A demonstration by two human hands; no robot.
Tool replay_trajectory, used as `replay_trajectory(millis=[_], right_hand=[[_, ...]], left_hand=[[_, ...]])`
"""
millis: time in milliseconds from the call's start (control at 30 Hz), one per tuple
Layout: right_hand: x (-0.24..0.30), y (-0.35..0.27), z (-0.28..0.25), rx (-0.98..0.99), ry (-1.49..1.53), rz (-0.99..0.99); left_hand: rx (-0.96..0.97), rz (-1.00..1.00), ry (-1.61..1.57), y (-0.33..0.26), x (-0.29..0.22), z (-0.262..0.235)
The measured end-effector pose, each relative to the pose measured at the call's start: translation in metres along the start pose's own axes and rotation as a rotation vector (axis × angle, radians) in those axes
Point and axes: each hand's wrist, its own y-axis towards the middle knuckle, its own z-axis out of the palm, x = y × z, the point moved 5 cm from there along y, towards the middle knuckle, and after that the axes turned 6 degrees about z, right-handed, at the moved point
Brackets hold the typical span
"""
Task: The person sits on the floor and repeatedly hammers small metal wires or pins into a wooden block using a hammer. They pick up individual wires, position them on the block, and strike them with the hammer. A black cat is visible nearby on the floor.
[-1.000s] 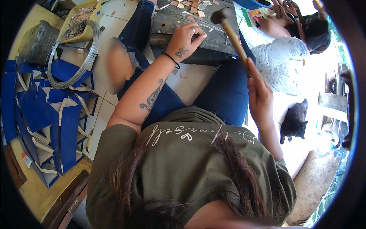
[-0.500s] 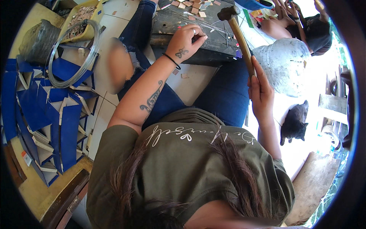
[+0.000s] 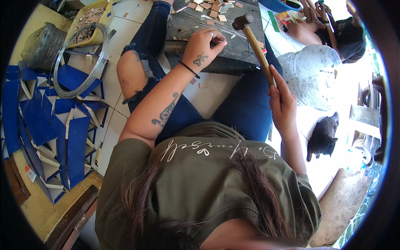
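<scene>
My right hand (image 3: 283, 100) is wrapped round the wooden handle of a hammer (image 3: 257, 48). The hammer's metal head is raised over the right part of a low dark wooden work block (image 3: 183, 35). At the block's near edge my left hand (image 3: 205, 46) is closed, thumb and fingers pinched together. Whatever it may pinch is too small or hidden to make out. Thin metal wires (image 3: 227, 28) lie just beyond my left hand. Small square wooden pieces (image 3: 214, 9) are scattered on the block's far side.
At left are blue panels with pale edges (image 3: 77, 141), a coil of clear tubing or wire (image 3: 58, 79) and a yellow basket (image 3: 109, 16) of small pieces. To the right stand a grey rounded lump (image 3: 310, 73) and a black cat (image 3: 323, 135). Another person (image 3: 348, 37) sits far right.
The hammer has swung a little to the left and down, its head now nearer my left hand. My left hand stays almost in place, still pinched.
</scene>
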Motion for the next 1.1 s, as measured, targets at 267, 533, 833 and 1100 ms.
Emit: replay_trajectory(millis=[267,533,833,1100], right_hand=[[-0.012,0.013,0.005,-0.172,-0.224,-0.118],[-0.047,0.067,0.035,-0.259,-0.484,-0.021],[0.012,0.100,0.059,-0.098,-0.042,-0.460],[0.013,0.131,0.078,-0.062,0.155,-0.230]], left_hand=[[-0.029,-0.003,0.023,-0.002,-0.002,-0.001],[-0.022,0.104,0.182,-0.002,-0.012,-0.007],[-0.020,0.098,0.159,-0.002,-0.009,-0.007],[-0.062,0.071,0.191,-0.002,-0.011,-0.010]])
